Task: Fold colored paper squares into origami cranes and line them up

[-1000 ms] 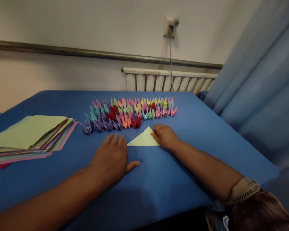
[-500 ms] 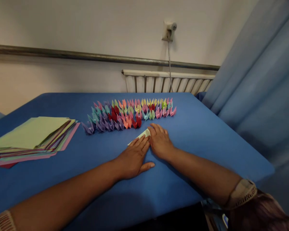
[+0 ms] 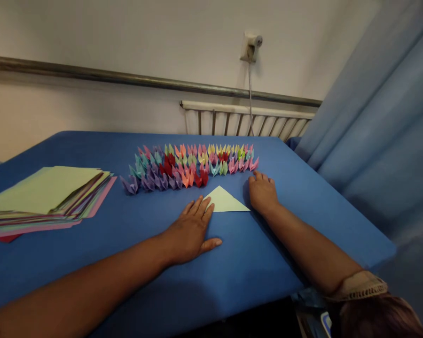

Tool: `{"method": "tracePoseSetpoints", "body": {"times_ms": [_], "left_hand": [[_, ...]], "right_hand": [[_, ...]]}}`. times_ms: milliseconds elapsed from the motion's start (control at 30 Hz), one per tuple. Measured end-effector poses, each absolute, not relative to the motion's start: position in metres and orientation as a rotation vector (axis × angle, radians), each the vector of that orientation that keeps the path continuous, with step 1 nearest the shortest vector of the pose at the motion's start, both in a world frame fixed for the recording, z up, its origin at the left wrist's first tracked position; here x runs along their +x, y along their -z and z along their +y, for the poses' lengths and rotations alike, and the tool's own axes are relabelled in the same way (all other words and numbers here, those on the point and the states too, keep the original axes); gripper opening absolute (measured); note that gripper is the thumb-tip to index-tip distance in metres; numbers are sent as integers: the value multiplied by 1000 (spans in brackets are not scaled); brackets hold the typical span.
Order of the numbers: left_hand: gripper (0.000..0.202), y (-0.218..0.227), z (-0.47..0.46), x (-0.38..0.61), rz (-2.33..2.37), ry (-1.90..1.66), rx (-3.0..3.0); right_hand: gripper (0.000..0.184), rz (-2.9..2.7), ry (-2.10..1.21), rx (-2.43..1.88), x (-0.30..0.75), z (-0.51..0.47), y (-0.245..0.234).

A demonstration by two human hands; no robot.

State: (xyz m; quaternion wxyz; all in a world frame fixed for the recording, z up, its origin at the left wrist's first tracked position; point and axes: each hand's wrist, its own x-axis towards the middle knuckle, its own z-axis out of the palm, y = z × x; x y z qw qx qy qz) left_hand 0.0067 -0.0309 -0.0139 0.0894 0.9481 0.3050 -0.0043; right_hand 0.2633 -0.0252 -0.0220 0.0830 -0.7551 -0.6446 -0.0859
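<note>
A pale green paper triangle (image 3: 226, 201) lies flat on the blue table (image 3: 261, 263). My left hand (image 3: 192, 230) rests palm down with fingers stretched out, its fingertips on the triangle's left corner. My right hand (image 3: 262, 191) lies flat on the table just right of the triangle, fingers extended, holding nothing. Behind the triangle stand rows of several small folded paper cranes (image 3: 192, 164) in many colours.
A stack of coloured paper sheets (image 3: 45, 197), pale green on top, sits at the left of the table. A white radiator (image 3: 246, 119) and a metal rail (image 3: 91, 75) run along the wall behind. A blue curtain (image 3: 380, 117) hangs at the right.
My right hand has slid off the paper to the right. The paper, which half a second ago was mostly hidden under both hands, now lies uncovered as a flat triangle. My left hand shifted slightly left.
</note>
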Motion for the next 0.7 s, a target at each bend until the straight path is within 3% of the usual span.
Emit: {"method": "tracePoseSetpoints", "body": {"times_ms": [167,433,567,700], "left_hand": [[72,18,-23,7,904,-153,2766],[37,18,-12,9,715,-443,2608],[39,15,-12,9,771,-496,2529],[62,15,-13,8,874,-558,2386]], "right_hand": [[25,-2060,-185,-1990,253,-22,23],[7,-1934,-499,-1663,246,-19,35],[5,-1875,-623,-1436,246,-18,39],[8,-1939,-708,-1145,238,-28,34]]}}
